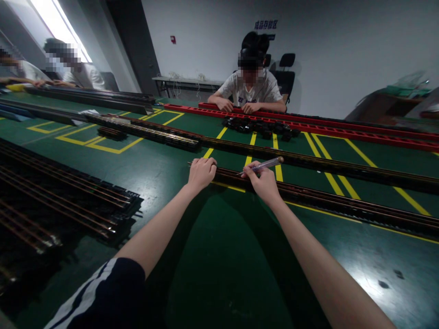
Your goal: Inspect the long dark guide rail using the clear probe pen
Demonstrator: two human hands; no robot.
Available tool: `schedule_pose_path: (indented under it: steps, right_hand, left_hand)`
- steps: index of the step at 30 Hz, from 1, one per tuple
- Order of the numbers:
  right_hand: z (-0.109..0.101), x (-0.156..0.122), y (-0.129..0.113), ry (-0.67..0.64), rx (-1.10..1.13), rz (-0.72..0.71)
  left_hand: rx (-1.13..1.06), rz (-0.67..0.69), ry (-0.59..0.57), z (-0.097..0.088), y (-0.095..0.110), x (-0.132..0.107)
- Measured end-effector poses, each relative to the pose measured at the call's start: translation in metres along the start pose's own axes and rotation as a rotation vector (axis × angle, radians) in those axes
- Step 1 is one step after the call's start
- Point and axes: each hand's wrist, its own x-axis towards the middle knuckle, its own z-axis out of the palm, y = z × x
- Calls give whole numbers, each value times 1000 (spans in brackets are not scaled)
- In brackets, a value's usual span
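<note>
My right hand is closed around a slim screwdriver-like tool with a clear, purplish handle and a round brownish end. Its thin tip points down and left at a long dark rail with copper-coloured strips along it. My left hand is closed over the rail's left end, fingers curled, and a short thin end sticks out past them. Between both hands a stretch of the rail shows. It lies on the green table along a yellow line.
Another long dark rail runs behind. Many similar rails lie at left. Farther back are small black parts and red slotted rails. A person sits opposite with both hands at the red rails; other people work at far left.
</note>
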Motion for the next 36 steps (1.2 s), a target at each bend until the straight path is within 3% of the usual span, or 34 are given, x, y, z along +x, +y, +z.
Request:
schedule_pose_path:
  steps: [10,26,36]
  right_hand:
    - [1,0,0,-6,-1,2]
    - [0,0,2,76,-2,1]
    - [0,-1,5,129,-8,9]
  left_hand:
    - [-1,-2,19,0,-4,-3]
    - [7,240,-36,-3,24,-13]
    - [49,265,-32,-1,23,-13]
